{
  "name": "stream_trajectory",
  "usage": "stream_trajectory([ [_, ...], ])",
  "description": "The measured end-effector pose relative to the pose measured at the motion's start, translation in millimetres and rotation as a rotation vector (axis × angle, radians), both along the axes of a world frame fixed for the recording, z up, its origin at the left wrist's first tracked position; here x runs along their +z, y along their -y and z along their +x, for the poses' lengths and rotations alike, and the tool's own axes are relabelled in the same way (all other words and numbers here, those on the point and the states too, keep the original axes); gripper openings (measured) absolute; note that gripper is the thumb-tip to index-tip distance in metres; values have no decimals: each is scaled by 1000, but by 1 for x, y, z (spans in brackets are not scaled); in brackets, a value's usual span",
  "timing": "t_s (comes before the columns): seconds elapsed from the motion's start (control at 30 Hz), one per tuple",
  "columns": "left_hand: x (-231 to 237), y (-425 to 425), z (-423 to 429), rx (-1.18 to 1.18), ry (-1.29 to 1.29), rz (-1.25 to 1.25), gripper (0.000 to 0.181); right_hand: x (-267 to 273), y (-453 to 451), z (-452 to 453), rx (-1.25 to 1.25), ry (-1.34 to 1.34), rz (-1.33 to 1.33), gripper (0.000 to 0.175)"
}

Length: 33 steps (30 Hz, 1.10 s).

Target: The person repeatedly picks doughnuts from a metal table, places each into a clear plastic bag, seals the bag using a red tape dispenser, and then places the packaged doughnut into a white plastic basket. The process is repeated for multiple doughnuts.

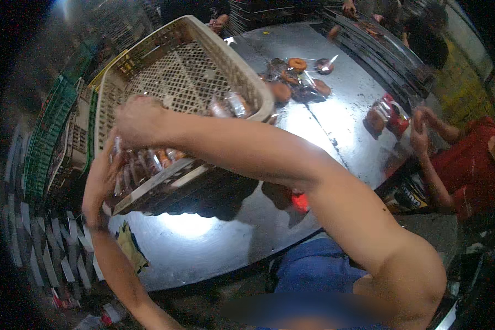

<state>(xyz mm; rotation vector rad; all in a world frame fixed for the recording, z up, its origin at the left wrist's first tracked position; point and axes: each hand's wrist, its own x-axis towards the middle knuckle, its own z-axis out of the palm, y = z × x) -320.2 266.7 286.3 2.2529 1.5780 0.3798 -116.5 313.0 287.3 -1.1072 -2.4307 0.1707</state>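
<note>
A beige plastic crate (245, 74) with a lattice bottom stands tilted to my view on the metal table. Along its near side is a row of clear-wrapped baked goods (148, 165), probably doughnuts. Two more wrapped pieces (231, 105) lie by its right wall. My right hand (140, 119) reaches across to the crate's left end, with its fingers curled and blurred. Just below it, my left hand (101, 177) is at the near left corner, its fingers among the packets. My right forearm hides part of the row. Whether either hand grips a packet is unclear.
Wrapped and bare doughnuts (297, 66) lie on the metal table (231, 251). To the right, a person in red (462, 173) handles a packet. Green crates (51, 128) stand at the left. A crumpled yellowish wrapper (130, 247) rests near the table's left edge.
</note>
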Motion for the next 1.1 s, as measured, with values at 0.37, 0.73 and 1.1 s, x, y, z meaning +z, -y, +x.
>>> stream_trajectory([
  [0.37, -189, 284, 54, 690, 676, -8, 22, -220, 1, 416, -772, -397, -53, 43],
  [0.73, -196, 268, 240, 497, 962, -744, 56, -326, -136, 543, -924, -32, -489, 116],
  [1.1, -234, 142, 430, 101, 2154, -1016, 82, -202, 117, 410, 369, -1387, -1010, 126],
])
